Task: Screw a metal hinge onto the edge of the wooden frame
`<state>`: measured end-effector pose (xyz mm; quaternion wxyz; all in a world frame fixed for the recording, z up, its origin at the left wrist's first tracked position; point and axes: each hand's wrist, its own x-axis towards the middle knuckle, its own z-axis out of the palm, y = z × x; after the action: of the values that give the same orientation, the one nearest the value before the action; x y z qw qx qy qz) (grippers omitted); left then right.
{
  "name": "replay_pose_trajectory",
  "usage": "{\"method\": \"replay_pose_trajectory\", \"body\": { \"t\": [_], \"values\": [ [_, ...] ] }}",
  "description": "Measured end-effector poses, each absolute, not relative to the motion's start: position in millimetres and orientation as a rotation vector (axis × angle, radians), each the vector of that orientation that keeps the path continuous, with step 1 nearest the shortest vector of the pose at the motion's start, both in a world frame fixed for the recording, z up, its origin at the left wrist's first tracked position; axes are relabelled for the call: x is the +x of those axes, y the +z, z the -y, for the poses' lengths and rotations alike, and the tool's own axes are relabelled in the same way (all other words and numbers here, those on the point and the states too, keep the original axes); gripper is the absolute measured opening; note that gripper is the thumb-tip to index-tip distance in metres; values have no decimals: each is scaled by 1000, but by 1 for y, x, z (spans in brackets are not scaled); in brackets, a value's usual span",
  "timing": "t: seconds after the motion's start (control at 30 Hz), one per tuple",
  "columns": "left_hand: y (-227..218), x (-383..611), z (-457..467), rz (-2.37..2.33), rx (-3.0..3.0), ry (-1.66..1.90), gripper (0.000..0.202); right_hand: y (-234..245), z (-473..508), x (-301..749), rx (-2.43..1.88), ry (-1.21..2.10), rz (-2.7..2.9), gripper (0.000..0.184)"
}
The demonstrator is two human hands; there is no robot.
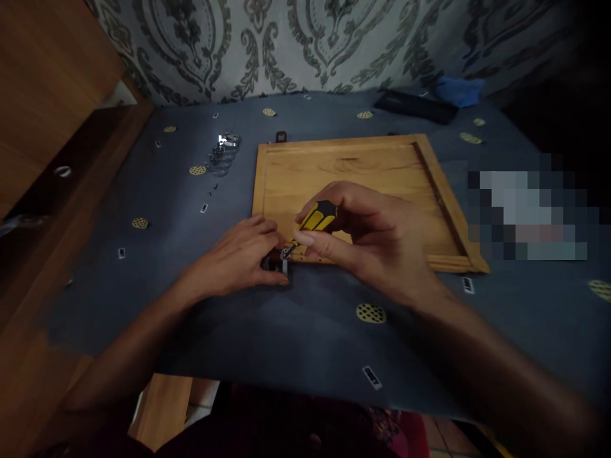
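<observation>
At the centre of the frame, my right hand [367, 235] pinches a yellow-and-black screwdriver [319, 216] between thumb and curled fingers, its tip at a metal fitting [285, 259] on the near left edge of a wooden panel [344, 168] lying on the bench [286, 337]. My left hand [238, 257], partly closed, grips the fitting between thumb and fingers. The work seems best done with the shaft in line with the screw, steady pressure, and the fitting held flush. Counted: one screwdriver, one panel, one fitting in hand; two loose screws [214, 186] at upper left, beside one hardware pile [224, 152] too jumbled to number; one black case [415, 107] and one blue cloth [461, 91], upper right.
</observation>
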<state>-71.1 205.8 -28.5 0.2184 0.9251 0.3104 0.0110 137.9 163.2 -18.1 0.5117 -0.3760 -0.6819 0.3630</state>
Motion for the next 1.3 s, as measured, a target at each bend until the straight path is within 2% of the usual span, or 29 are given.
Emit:
{"method": "replay_pose_trajectory", "body": {
  "t": [0.17, 0.4, 0.6, 0.97, 1.3],
  "values": [
    [-26, -70, -205, -886, 2553, -11, 36, -24, -162, 133, -941, 853, 1534, 39],
    [-28, -71, -207, -841, 2546, 25, 36, -19, -159, 133, -962, 647, 1418, 38],
    [-26, -70, -206, -878, 2535, -6, 37, -23, -158, 131, -956, 740, 1470, 39],
    [-27, -70, -205, -877, 2562, 9, 38, -30, -162, 131, -931, 712, 1545, 38],
    [-29, -70, -206, -870, 2582, 0, 39, -16, -163, 140, -800, 943, 1660, 25]
  ]
}}
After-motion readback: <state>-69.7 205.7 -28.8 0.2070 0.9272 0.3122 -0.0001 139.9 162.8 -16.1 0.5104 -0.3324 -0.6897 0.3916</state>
